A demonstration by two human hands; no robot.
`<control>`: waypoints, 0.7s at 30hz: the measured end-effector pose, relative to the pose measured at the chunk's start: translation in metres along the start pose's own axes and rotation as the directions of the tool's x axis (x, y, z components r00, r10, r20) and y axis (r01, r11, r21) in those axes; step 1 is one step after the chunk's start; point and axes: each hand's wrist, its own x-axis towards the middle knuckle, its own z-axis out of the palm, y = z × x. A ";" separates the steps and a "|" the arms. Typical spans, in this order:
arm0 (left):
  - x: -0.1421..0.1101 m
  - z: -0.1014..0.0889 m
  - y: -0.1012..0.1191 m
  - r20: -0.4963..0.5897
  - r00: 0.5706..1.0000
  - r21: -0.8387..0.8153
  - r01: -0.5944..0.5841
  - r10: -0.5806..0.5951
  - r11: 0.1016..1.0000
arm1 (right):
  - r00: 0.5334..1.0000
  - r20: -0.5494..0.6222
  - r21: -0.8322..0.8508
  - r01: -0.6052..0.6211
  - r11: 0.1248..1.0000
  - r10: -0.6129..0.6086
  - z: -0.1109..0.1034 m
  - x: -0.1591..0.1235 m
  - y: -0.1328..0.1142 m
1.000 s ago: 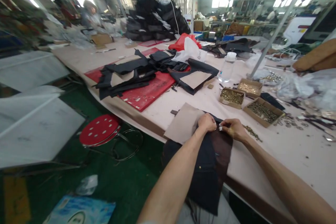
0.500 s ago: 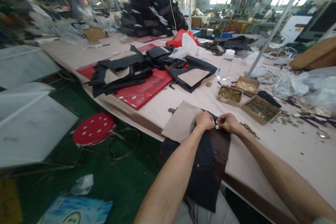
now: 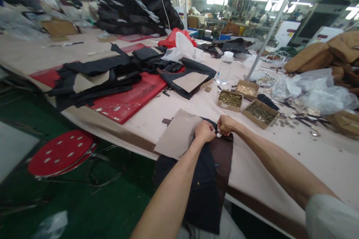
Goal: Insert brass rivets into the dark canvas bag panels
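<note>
At the table's front edge lies a dark fabric piece point(image 3: 206, 179) with a brown panel point(image 3: 224, 160) along its right side; its lower part hangs over the edge. My left hand point(image 3: 205, 131) is closed on the upper edge of the fabric piece, beside a beige sheet point(image 3: 179, 134) that lies over its left part. Close by, my right hand point(image 3: 225, 124) pinches the same edge, fingertips pressed together. Something small and white shows at the fingertips, too small to name. A small brass-coloured stud point(image 3: 198, 184) sits lower on the fabric.
Right of my hands stand small cardboard boxes point(image 3: 260, 114) of metal fittings, with loose rings beside them. Behind is a plastic bottle point(image 3: 224, 68) near a slanted metal pole point(image 3: 275, 24). Dark pieces point(image 3: 95, 73) cover a red board point(image 3: 126, 102). A red stool point(image 3: 63, 153) stands left.
The view has swung to the right, so the table's things sit further left. Both hands keep their hold on the fabric edge and remain close together.
</note>
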 end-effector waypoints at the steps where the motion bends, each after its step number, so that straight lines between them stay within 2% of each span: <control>1: 0.000 0.000 0.000 -0.002 1.000 0.003 0.002 -0.002 1.000 | 1.000 0.012 -0.007 0.003 1.000 -0.003 -0.001 0.000 0.000; 4: 0.000 -0.003 0.003 -0.005 1.000 0.014 0.000 0.000 1.000 | 0.999 0.019 -0.040 0.046 0.998 -0.045 -0.002 -0.005 0.000; 7: 0.000 -0.006 0.004 -0.016 1.000 0.024 -0.002 0.003 1.000 | 0.977 -0.061 -0.071 0.197 0.978 -0.202 -0.003 -0.021 0.011; 10: 0.003 -0.005 0.001 -0.034 0.999 0.000 -0.013 0.013 1.000 | 0.903 -0.210 -0.053 0.373 0.926 -0.375 -0.012 -0.047 0.048; 12: 0.007 -0.002 -0.004 -0.048 0.998 -0.028 -0.035 0.033 0.999 | 0.856 -0.367 -0.014 0.385 0.923 -0.363 -0.030 -0.068 0.087; 14: 0.011 0.002 -0.010 -0.056 0.996 -0.050 -0.074 0.071 0.996 | 0.793 -0.560 0.008 0.295 0.956 -0.240 -0.057 -0.088 0.132; 15: 0.014 0.004 -0.013 -0.060 0.994 -0.059 -0.098 0.095 0.993 | 0.745 -0.648 0.008 0.213 0.977 -0.157 -0.073 -0.096 0.153; 17: 0.018 0.006 -0.018 -0.070 0.989 -0.077 -0.137 0.132 0.987 | 0.633 -0.774 -0.019 -0.002 1.000 -0.014 -0.103 -0.107 0.188; 18: 0.020 0.007 -0.020 -0.077 0.987 -0.085 -0.148 0.142 0.985 | 0.594 -0.804 -0.038 -0.113 0.993 0.037 -0.116 -0.108 0.201; 19: 0.022 0.007 -0.021 -0.082 0.986 -0.090 -0.152 0.144 0.984 | 0.571 -0.818 -0.055 -0.203 0.978 0.073 -0.126 -0.107 0.209; 21: 0.025 0.008 -0.022 -0.087 0.986 -0.094 -0.148 0.140 0.984 | 0.572 -0.812 -0.084 -0.311 0.947 0.116 -0.140 -0.101 0.214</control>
